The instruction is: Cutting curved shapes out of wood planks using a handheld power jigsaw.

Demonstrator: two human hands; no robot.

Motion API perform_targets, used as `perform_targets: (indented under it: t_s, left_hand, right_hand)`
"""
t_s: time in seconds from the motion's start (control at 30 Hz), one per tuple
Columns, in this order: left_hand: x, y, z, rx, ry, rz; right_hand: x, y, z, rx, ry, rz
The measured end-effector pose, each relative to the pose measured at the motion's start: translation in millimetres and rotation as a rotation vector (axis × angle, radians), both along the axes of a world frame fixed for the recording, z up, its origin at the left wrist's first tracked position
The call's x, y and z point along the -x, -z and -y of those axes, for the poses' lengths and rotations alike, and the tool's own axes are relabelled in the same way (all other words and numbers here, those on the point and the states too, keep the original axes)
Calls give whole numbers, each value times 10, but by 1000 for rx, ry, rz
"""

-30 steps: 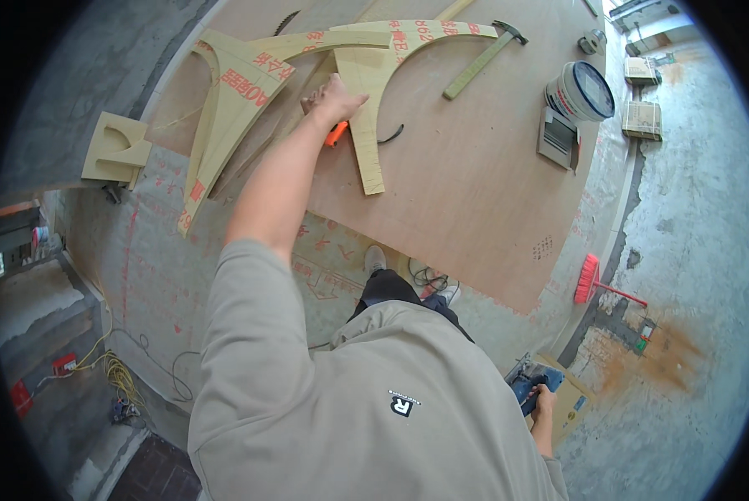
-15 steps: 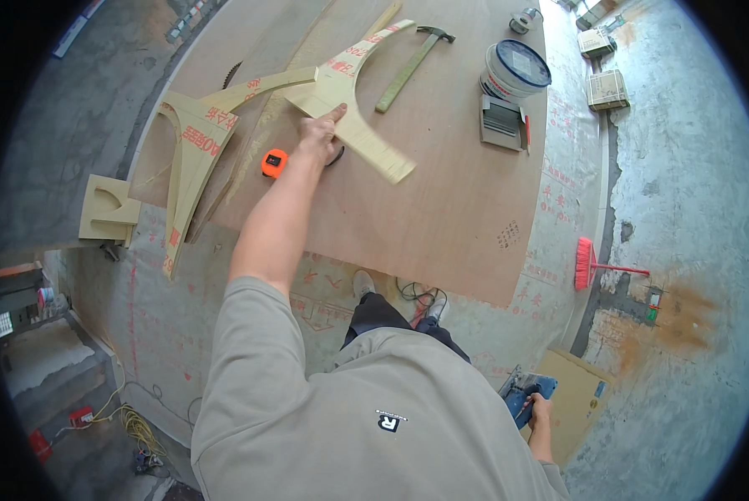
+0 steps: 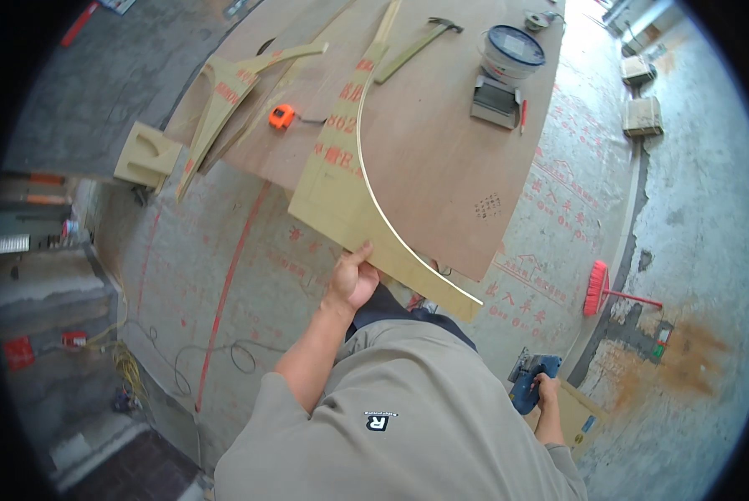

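My left hand [image 3: 353, 282] grips the near edge of a curved-cut plywood board [image 3: 341, 179], thumb on top. The board is yellowish with red print, and its concave edge faces right. It reaches from over the worktable [image 3: 441, 150] back toward my body. Low at my right side, my right hand [image 3: 545, 388] is closed around the handle of a blue jigsaw [image 3: 526, 384]. An orange tape measure [image 3: 281, 116] lies left of the board. Beyond it rests another branching plywood cutout [image 3: 228, 93]. A claw hammer [image 3: 414, 52] lies at the far side.
A lidded bucket [image 3: 515, 57], a grey open box [image 3: 496, 102] and a red pencil [image 3: 523, 117] occupy the table's right side. A small plywood piece [image 3: 146, 156] juts out at left. A red broom [image 3: 596, 288] lies on the floor at right. Cables [image 3: 232, 355] trail at lower left.
My left hand has drawn the curved plywood board off the tabletop toward my body. The jigsaw stays in my right hand, and my view has shifted.
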State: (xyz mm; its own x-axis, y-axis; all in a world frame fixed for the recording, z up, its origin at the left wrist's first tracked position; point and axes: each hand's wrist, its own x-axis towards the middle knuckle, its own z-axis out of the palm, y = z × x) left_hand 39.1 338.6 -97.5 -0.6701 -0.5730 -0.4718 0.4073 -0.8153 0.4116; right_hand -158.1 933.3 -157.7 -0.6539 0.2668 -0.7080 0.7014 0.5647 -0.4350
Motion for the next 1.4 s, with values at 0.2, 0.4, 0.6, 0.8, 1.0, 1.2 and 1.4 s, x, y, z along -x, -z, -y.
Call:
perform_targets:
  t_s: [0.2,0.4,0.6,0.8,1.0,1.2,1.4]
  left_hand:
    - [-302,239,-1013,-286,-42,88]
    - [777,759,-1409,-453,64,74]
    - [1166,51,-854,424,907,317]
    - [612,73,1027,2231,1439,1095]
    - [624,259,1267,2435,1386,812]
    - [410,588,652,2196,1211,922]
    - [417,626,-47,2141,902,1174]
  right_hand:
    - [799,-105,-38,-54,-267,-14]
    - [1334,-285,182,88,-381,-180]
    - [1332,-726,645,155,-396,-227]
    - [1175,-1113,867,128,-425,-241]
    - [956,-1661,1198,163,-365,-327]
    - [799,-2573,1903,107,-554,-457]
    - [580,-3323,2943,223,-817,-531]
